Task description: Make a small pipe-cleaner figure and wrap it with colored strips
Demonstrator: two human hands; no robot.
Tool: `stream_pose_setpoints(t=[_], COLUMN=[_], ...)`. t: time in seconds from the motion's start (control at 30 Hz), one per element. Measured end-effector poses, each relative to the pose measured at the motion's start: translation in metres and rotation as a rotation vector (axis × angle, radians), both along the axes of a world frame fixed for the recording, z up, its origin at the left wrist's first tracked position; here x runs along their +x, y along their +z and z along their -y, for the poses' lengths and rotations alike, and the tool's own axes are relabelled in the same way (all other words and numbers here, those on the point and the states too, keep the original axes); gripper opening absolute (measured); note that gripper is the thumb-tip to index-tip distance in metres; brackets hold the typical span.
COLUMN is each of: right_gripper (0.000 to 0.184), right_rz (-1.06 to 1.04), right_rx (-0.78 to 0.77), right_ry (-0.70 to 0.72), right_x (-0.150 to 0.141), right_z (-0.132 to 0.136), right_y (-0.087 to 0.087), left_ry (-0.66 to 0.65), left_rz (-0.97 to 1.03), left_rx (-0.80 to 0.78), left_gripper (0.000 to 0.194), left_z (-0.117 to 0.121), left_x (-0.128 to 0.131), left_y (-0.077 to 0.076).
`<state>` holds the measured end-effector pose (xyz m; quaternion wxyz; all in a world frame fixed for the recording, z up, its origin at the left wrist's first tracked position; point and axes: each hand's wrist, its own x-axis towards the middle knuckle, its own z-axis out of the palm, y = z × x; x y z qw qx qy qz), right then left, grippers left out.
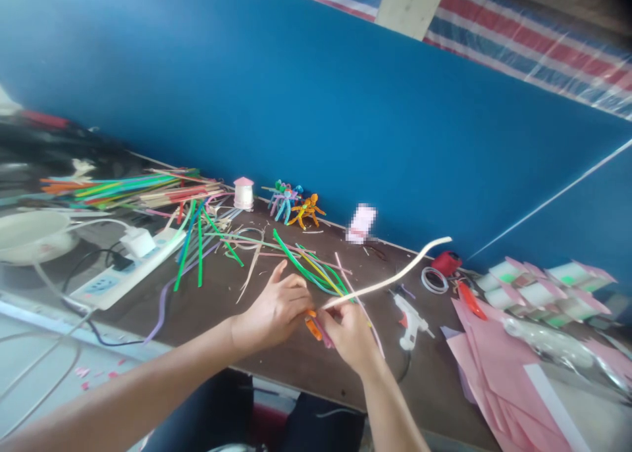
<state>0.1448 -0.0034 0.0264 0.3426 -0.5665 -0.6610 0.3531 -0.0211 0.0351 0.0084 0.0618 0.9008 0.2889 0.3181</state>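
1. Nearest, the left hand point(276, 307) comes in low over the counter point(434, 379), its fingertips closed on a small orange piece point(313, 327), probably to steady it.
2. Touching close by, the right hand point(353, 330) pinches a cream pipe cleaner point(395, 276) near one end, beside a small pink piece point(324, 333). That short grip seems meant for fine control at the fingertips; the long remainder sweeps up and to the right, free of both hands.
3. Just right of the right hand, a white glue gun point(411, 320) lies on its side, likely set there for an easy reach. Farther right, pink sheets point(484, 366) overlap in a loose stack, out of the working spot.
4. Beyond the hands, green pipe cleaners point(296, 258) lie scattered, presumably within reach as loose stock. To the left, the power strip point(101, 284) sits by the counter's edge, perhaps so its cords can hang clear.
5. Farthest, an orange many-legged figure point(307, 210) stands near the blue panel point(320, 110), apparently parked away from the handwork.
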Motion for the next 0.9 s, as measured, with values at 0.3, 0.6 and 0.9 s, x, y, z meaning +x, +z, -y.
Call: stream_pose_setpoints(t=[0.3, 0.6, 0.9], right_gripper=[0.026, 0.024, 0.021], right_rz=[-0.643, -0.957, -0.939], right_rx=[-0.292, -0.458, -0.259], right_ry=[0.028, -0.039, -0.216], right_x=[-0.001, 0.004, 0.011], right_z=[-0.012, -0.034, -0.041], right_y=[-0.011, -0.032, -0.061], left_ry=[-0.047, -0.08, -0.213], left_rz=[0.137, 0.422, 0.982], left_rx=[0.163, -0.139, -1.313], left_gripper=[0.02, 0.012, 0.029], left_z=[-0.003, -0.023, -0.028], left_x=[-0.004, 0.017, 0.049], left_y=[0.006, -0.015, -0.046])
